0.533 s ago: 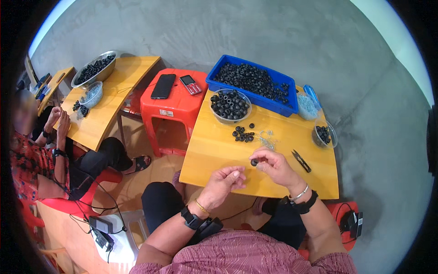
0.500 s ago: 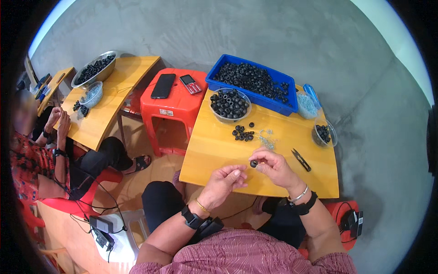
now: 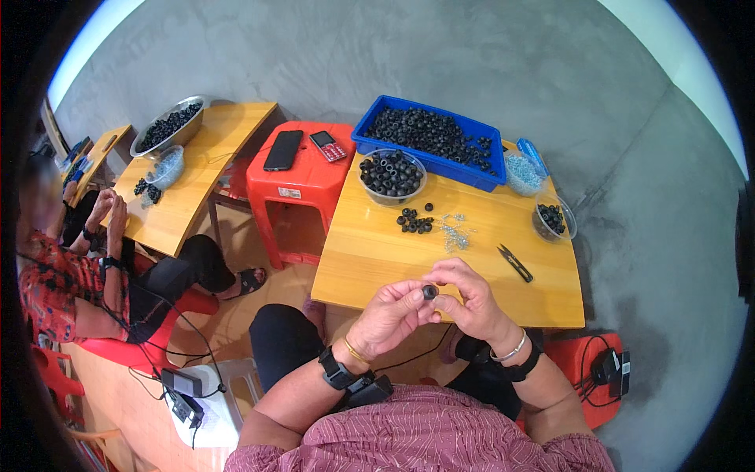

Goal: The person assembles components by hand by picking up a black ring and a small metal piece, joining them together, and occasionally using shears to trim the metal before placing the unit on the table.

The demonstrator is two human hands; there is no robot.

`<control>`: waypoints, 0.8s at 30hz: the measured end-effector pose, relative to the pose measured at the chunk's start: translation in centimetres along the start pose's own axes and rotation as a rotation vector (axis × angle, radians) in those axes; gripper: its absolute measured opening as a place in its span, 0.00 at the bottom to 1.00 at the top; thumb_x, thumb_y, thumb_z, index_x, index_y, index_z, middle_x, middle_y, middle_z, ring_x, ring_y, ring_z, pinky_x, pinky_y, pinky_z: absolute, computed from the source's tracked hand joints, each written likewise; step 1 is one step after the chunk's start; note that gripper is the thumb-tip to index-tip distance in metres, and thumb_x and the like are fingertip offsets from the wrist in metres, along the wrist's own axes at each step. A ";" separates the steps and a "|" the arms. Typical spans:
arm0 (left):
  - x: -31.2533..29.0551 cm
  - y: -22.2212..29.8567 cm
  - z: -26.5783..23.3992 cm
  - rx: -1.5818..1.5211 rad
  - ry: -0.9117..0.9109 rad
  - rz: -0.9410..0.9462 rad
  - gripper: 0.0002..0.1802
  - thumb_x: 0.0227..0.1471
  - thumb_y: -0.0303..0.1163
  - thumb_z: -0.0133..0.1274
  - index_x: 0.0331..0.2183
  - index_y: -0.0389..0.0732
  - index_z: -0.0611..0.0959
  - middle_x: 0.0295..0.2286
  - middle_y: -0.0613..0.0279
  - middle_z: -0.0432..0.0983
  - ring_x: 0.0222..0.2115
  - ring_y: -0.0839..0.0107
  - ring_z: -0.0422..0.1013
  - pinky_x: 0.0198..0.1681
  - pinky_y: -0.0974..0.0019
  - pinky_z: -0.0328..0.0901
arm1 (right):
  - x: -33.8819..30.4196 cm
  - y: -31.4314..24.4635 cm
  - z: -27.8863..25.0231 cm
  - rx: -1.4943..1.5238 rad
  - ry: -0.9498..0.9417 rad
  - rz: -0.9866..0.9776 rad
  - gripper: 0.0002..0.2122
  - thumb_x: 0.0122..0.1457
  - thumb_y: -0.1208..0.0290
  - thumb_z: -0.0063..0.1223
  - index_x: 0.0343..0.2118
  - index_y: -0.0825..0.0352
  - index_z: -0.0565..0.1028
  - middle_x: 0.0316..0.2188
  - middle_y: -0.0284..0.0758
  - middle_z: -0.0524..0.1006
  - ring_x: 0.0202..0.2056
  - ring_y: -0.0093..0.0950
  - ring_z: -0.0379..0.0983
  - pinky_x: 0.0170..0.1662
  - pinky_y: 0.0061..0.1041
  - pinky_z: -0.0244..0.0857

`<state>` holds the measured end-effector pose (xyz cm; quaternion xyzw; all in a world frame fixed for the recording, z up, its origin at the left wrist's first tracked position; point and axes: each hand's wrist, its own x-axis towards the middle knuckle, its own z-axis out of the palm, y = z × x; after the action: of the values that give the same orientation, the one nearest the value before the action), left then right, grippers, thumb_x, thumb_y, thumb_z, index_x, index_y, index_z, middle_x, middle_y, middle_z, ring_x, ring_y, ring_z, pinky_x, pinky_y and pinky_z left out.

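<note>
My left hand (image 3: 388,316) pinches a black round bead-like piece (image 3: 429,292) with a hole between thumb and fingertips, just over the near table edge. Close against it is my right hand (image 3: 472,303), its thumb and forefinger curled in beside the piece; whatever they grip is too small to make out. Beyond my hands lie a small group of loose black pieces (image 3: 414,222) and a scatter of tiny clear-silvery parts (image 3: 454,233). Small black-handled thread snips (image 3: 515,263) rest to the right of them.
At the table's far side stand a blue tray (image 3: 503,182) of black pieces, a clear round tub (image 3: 363,185) of them, a bag of pale blue bits (image 3: 522,175) and a smaller tub (image 3: 572,226). A red stool (image 3: 311,185) holds two phones. Another person (image 3: 79,287) works at the left table.
The black piece has passed from my right fingertips to my left ones. Both hands have come together and slightly nearer to me. The view has shifted a little.
</note>
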<state>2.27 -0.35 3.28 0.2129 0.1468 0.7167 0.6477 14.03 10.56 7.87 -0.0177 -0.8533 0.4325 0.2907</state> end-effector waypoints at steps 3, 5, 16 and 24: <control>-0.3 -0.1 0.0 -0.019 -0.010 -0.003 0.11 0.51 0.33 0.45 0.35 0.37 0.75 0.26 0.65 0.70 0.27 0.76 0.67 0.37 0.67 0.65 | -0.3 -0.5 -0.4 0.012 0.048 0.039 0.11 0.46 0.77 0.51 0.36 0.68 0.71 0.33 0.38 0.68 0.36 0.30 0.67 0.40 0.24 0.60; -0.4 -0.1 0.0 -0.043 -0.009 -0.005 0.12 0.50 0.35 0.45 0.33 0.37 0.75 0.27 0.63 0.71 0.28 0.74 0.69 0.38 0.66 0.66 | -0.5 -0.7 -0.6 0.012 0.061 0.033 0.11 0.46 0.77 0.51 0.36 0.68 0.71 0.33 0.38 0.69 0.35 0.31 0.67 0.40 0.25 0.60; -0.7 0.0 0.4 0.022 -0.039 0.012 0.11 0.51 0.32 0.44 0.37 0.37 0.74 0.28 0.63 0.70 0.28 0.76 0.67 0.38 0.66 0.66 | -0.6 -2.3 -0.5 -0.108 0.101 -0.031 0.10 0.45 0.78 0.51 0.33 0.69 0.69 0.29 0.38 0.69 0.32 0.30 0.68 0.36 0.23 0.62; -0.8 0.4 0.9 0.145 -0.023 0.093 0.12 0.49 0.25 0.46 0.39 0.37 0.72 0.32 0.63 0.70 0.31 0.75 0.68 0.39 0.63 0.67 | -1.2 -1.7 -0.2 -0.097 0.085 0.053 0.06 0.46 0.79 0.50 0.28 0.71 0.68 0.26 0.37 0.69 0.29 0.29 0.68 0.33 0.22 0.63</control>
<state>2.43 -1.22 4.11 0.2742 0.1810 0.7309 0.5982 15.50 9.31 8.66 -0.0725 -0.8595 0.3969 0.3137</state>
